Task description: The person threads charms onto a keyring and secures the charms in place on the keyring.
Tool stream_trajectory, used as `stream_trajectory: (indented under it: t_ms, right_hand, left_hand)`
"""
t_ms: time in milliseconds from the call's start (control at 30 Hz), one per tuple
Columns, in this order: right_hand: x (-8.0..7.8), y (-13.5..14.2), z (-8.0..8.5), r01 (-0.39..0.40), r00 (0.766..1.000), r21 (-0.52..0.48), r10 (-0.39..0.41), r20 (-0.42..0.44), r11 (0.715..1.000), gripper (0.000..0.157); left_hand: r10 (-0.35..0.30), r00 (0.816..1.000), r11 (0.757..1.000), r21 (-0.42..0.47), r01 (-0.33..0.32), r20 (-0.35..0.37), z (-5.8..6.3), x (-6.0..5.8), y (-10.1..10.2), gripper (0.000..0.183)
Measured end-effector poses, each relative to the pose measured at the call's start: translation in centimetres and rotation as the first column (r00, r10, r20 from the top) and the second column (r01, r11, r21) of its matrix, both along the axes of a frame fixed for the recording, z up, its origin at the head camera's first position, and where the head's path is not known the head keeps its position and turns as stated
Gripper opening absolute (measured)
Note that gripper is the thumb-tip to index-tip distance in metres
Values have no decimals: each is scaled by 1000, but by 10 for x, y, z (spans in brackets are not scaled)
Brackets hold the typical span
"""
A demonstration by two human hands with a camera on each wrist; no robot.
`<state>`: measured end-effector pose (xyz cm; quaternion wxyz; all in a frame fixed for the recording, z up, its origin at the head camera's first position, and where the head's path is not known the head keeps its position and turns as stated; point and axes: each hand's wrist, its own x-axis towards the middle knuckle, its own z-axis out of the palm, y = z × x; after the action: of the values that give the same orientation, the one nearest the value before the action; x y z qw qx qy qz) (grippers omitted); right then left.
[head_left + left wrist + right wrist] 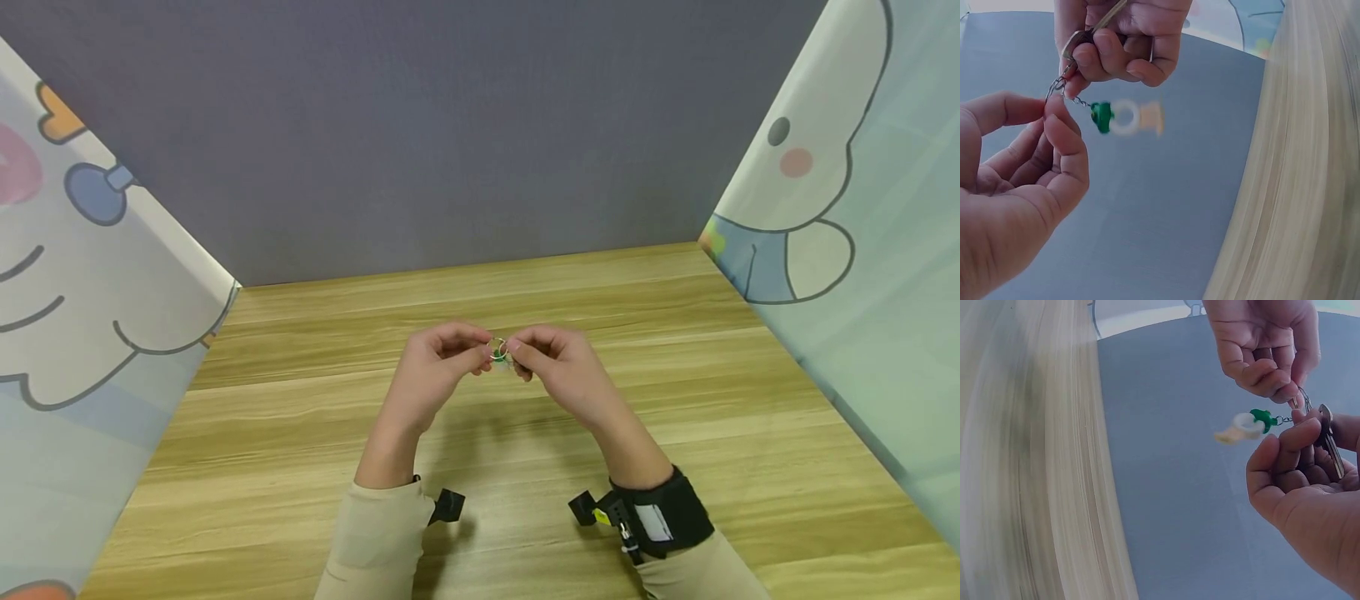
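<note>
Both hands meet over the table, close together around a metal key ring (492,340). My left hand (435,371) pinches the key ring (1050,92) between thumb and finger. Opposite it, my right hand (573,375) grips a metal key (1334,450), its head by the ring and its blade lying along the curled fingers. From the ring a short chain (1080,101) carries a small charm with a green top (1102,117), a white loop (1135,119) and a peach-coloured end (1152,119). The charm hangs free below the fingers, slightly blurred.
The wood-grain table (300,467) spreads under both hands. A grey panel (465,133) stands at the back, with cartoon-printed panels on the left (150,275) and right (862,333). Black straps with small camera mounts (660,512) sit at the wrists.
</note>
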<state>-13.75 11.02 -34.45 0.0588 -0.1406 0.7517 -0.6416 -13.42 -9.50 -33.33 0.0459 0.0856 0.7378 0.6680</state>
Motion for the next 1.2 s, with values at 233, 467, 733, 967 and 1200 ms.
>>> stream_trajectory:
  t_ms: [233, 467, 733, 967, 1200]
  right_hand:
    - [-1, -1, -2, 25, 999, 82, -23, -29, 996, 23]
    - [-1, 0, -3, 34, 999, 105, -32, -18, 994, 22]
    - [-2, -1, -5, 67, 997, 151, -61, -49, 986, 19]
    - [-3, -2, -7, 85, 995, 168, -74, -72, 982, 19]
    - [-3, -3, -8, 90, 992, 168, -74, -101, 982, 19]
  left_hand:
    - [3, 1000, 999, -50, -3, 0, 1, 0, -1, 18]
    - [-48, 999, 994, -99, 50, 24, 2, 0, 1, 20]
    - [-93, 992, 994, -46, 97, 80, 5, 1, 1, 20]
    - [-107, 987, 994, 19, 106, 120, 3, -2, 1, 19]
    - [-175, 974, 982, 97, 162, 141, -1, -5, 0, 25]
